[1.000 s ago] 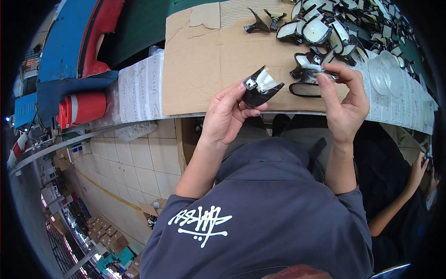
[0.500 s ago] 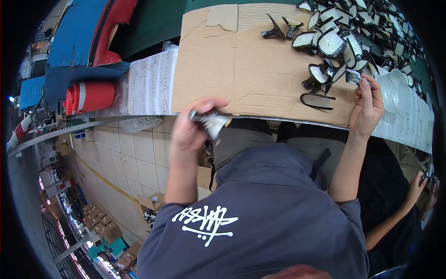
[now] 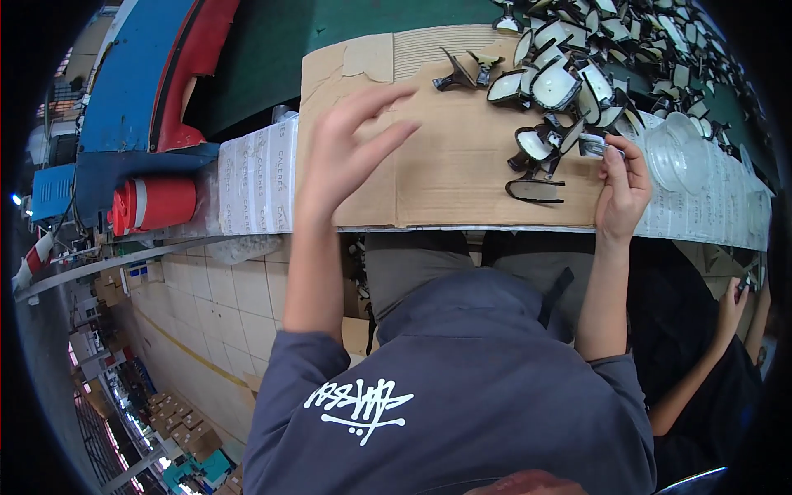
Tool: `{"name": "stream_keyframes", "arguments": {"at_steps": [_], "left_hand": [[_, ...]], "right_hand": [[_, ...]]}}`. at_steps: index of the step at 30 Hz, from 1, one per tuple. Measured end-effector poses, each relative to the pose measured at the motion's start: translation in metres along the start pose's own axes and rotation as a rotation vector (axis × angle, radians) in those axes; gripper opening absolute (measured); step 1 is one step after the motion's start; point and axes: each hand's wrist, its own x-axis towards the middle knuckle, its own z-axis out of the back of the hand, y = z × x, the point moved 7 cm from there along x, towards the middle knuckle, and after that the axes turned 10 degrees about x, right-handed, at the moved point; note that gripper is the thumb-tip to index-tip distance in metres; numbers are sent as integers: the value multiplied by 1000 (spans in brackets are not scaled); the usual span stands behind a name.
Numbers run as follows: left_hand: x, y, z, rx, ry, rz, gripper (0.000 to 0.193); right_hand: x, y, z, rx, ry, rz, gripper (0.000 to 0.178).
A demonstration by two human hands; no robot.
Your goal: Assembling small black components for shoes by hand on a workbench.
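Note:
My left hand (image 3: 351,144) is raised over the left half of a flat cardboard sheet (image 3: 450,177), fingers apart, holding nothing. At the right, my right hand (image 3: 624,186) pinches a small silvery-white piece (image 3: 591,146) between thumb and fingers; its exact kind is unclear. Just left of that piece lie several black shoe heels with pale cream faces, one of them a heel (image 3: 535,147) close to my fingers. Nearer to me, a curved heel (image 3: 535,191) rests on its side. Farther back stands a slender dark heel (image 3: 454,74).
A large heap of heels (image 3: 627,33) covers the far right of the green table. Clear plastic tubs (image 3: 676,157) sit right of my right hand. At left are a red container (image 3: 157,205) and a blue machine frame (image 3: 124,82). A co-worker's hand (image 3: 730,305) shows at the right.
My left hand has let go of the shoe heel it held near the table edge and moved up over the cardboard with fingers spread. My right hand still pinches the small piece.

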Motion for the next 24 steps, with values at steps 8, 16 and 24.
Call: {"name": "stream_keyframes", "arguments": {"at_steps": [8, 16, 24], "left_hand": [[63, 3, -68, 594, -198, -199, 27], [12, 60, -34, -611, -123, 399, 20], [-64, -12, -83, -1569, -26, 652, 21]], "right_hand": [[1, -1, 3, 15, 4, 17, 17], [-3, 0, 3, 41, 18, -19, 20], [-47, 54, -108, -249, 314, 170, 27]]}}
